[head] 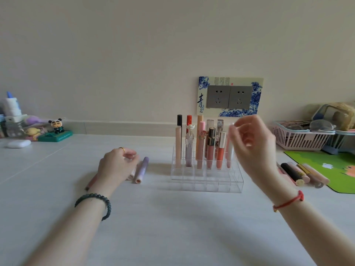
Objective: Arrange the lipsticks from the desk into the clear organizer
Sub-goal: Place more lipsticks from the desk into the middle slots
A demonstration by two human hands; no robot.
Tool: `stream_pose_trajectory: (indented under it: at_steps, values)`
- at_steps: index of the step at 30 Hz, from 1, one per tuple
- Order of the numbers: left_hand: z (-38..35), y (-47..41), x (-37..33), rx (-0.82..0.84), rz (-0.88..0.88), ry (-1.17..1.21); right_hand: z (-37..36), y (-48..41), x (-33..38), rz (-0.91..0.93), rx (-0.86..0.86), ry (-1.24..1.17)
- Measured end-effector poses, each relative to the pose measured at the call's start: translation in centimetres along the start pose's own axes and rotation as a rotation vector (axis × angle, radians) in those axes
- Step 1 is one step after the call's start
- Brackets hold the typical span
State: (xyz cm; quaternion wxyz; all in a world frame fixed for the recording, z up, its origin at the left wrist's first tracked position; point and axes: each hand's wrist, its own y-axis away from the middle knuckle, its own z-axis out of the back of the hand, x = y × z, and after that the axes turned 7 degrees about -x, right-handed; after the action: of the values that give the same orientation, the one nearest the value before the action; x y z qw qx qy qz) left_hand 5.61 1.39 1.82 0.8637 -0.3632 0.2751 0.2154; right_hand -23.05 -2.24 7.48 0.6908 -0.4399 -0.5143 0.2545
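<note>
The clear organizer stands mid-desk, with several lipsticks upright in its back rows. My right hand, blurred, is raised at the organizer's right end. Its thumb and forefinger pinch the cap of a pale pink lipstick that stands in the rightmost slot. My left hand rests on the desk to the left, fingers curled over a pale lipstick lying there. A purple lipstick lies right beside it. A pink pencil-like stick pokes out under my left wrist. Several more lipsticks lie to the right.
A green mat and a pink basket of odds and ends fill the right side. Figurines, bottles and a white case sit at the back left. A wall socket panel is behind the organizer.
</note>
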Motion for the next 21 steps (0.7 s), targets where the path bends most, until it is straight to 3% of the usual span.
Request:
stream_pose_trajectory:
  at_steps: [3,6,12,16,21]
  values:
    - [-0.5,0.7,-0.4,0.034,-0.125,-0.129,-2.8,2.2,3.0,0.05,0.245,-0.073]
    - [-1.3,1.1,-1.0,0.055,-0.236,-0.296,-6.1,4.3,4.4,-0.029,0.493,-0.042]
    - [-1.8,1.4,-1.6,-0.006,-0.303,-0.582,-10.0,6.4,4.4,-0.186,0.625,0.031]
    - [-1.7,1.4,-1.7,0.077,-0.256,-0.528,-10.4,6.9,4.0,-0.22,0.631,0.038]
    - [-0.3,0.5,-0.9,0.106,-0.027,-0.137,-9.9,6.7,3.5,-0.308,0.597,-0.019]
